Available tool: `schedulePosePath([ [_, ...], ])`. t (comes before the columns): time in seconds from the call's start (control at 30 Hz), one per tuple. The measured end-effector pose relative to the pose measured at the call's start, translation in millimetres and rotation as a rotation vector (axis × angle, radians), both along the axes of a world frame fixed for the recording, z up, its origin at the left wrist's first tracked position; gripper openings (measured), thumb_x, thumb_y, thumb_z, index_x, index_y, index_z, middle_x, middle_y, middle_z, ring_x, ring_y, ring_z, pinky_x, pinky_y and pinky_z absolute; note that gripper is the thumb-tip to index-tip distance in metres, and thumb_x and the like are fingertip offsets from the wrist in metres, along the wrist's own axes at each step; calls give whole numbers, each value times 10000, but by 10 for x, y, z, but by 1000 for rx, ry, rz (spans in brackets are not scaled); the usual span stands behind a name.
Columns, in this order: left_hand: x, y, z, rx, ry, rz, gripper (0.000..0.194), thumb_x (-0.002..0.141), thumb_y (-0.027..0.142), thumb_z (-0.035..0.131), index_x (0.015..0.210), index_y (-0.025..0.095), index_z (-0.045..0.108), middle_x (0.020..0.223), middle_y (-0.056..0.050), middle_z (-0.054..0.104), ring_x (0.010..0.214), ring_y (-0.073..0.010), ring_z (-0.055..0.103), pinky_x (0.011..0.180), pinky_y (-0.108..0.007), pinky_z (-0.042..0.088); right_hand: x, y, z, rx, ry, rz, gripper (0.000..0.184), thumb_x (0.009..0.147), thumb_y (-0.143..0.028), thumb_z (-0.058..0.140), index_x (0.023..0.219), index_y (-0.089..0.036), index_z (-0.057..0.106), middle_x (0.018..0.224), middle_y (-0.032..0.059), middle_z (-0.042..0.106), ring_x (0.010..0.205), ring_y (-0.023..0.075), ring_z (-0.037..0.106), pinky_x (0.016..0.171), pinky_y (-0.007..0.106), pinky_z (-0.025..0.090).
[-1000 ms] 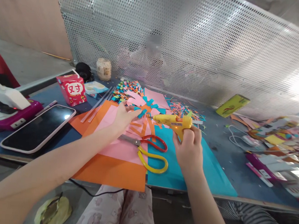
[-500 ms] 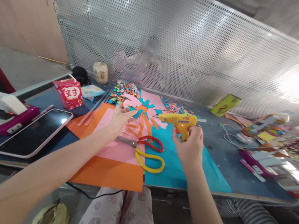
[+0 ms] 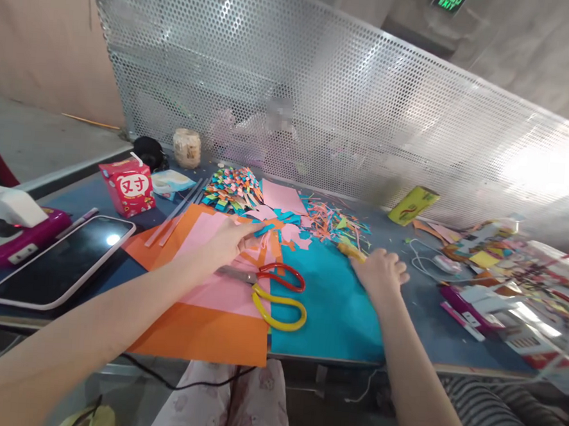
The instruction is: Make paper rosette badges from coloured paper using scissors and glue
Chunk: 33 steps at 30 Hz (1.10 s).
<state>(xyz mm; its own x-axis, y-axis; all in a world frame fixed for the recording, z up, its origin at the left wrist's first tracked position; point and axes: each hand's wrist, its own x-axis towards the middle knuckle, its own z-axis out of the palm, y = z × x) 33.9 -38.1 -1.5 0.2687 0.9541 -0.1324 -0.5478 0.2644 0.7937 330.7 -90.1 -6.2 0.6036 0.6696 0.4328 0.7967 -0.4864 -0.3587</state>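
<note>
My left hand (image 3: 234, 241) is closed in a pinch on the paper flower (image 3: 278, 220), a piece with blue, orange and pink strips; its fingers cover part of it. The yellow glue gun (image 3: 351, 251) lies low over the blue paper, partly hidden behind my right hand (image 3: 381, 273). That hand's fingers are spread and point right, with the gun beside the thumb side. Between my arms, scissors (image 3: 279, 296) with one red and one yellow handle rest across the pink paper (image 3: 203, 288) and blue paper (image 3: 327, 305).
Orange sheets (image 3: 204, 336) lie under the pink one. Behind are heaps of curled paper pieces (image 3: 233, 187) and thin scraps (image 3: 332, 219). A phone (image 3: 64, 260), a red drink carton (image 3: 129, 187) and a purple power strip (image 3: 17, 241) sit left. A green box (image 3: 413, 205) stands right, before the perforated metal screen (image 3: 320, 99).
The glue gun has gone from upright in my right hand to lying low, and the fingers have spread off it. My left hand has tilted the paper flower. The view has shifted slightly right.
</note>
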Motion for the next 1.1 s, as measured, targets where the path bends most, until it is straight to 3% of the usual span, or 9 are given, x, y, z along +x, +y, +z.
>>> schedulePosePath([
  [0.17,-13,-5,-24,-60,70,-103,103,685,27,703,689,114,646,646,-22,680,601,-95,657,526,-140,544,-611,-11,136,198,-243,820,583,760,-399,661,1282,-203,489,1308,159,556,1221,312,482,998,536,368],
  [0.33,-11,-20,13,-55,87,-215,85,718,52,676,783,106,682,760,-80,719,641,-129,684,541,-162,557,-982,141,254,276,-188,1120,248,779,-237,622,1025,-243,651,1156,77,672,1128,264,571,988,497,402],
  [0.4,-20,-31,44,-20,95,-215,56,760,157,669,807,129,654,717,-73,709,607,-146,685,538,-194,557,-1013,208,253,330,-41,1159,91,800,-276,615,846,-222,671,940,60,719,960,239,637,911,454,463],
  [0.5,-73,-65,91,151,240,-156,273,828,414,590,965,177,592,520,5,607,436,-148,601,453,-233,504,-999,272,202,351,311,1154,217,779,-420,657,726,-210,653,727,25,692,720,192,645,740,374,532],
  [0.6,-159,-124,139,572,483,187,310,820,424,591,1039,206,567,500,55,524,442,-119,526,517,-237,485,-969,277,135,320,610,1147,304,668,-490,747,665,-210,632,645,2,665,614,171,625,656,341,551],
  [0.7,-233,-186,197,1054,669,507,289,766,295,643,1045,220,619,835,-34,671,833,-176,629,852,-326,491,-954,233,103,257,735,1134,331,591,-483,802,632,-209,621,615,-9,655,583,167,621,609,326,551],
  [0.83,-273,-217,239,1337,787,369,439,727,326,654,1153,225,629,1232,-90,635,1247,-295,496,1096,-447,299,-970,147,118,218,786,1170,310,598,-454,811,662,-210,632,676,-6,677,655,180,652,679,352,569],
  [0.97,-273,-212,213,1359,812,287,551,686,434,704,1198,248,620,1307,-92,594,1357,-366,364,1125,-487,204,-986,80,128,241,693,1216,280,662,-456,774,704,-209,648,721,10,689,714,195,663,688,358,568],
  [1.1,-268,-259,216,1446,879,338,572,746,463,651,1282,282,567,1366,-70,550,1380,-354,319,1130,-478,187,-975,36,123,247,495,1221,237,756,-438,698,772,-204,661,761,25,695,726,190,654,690,347,551],
])
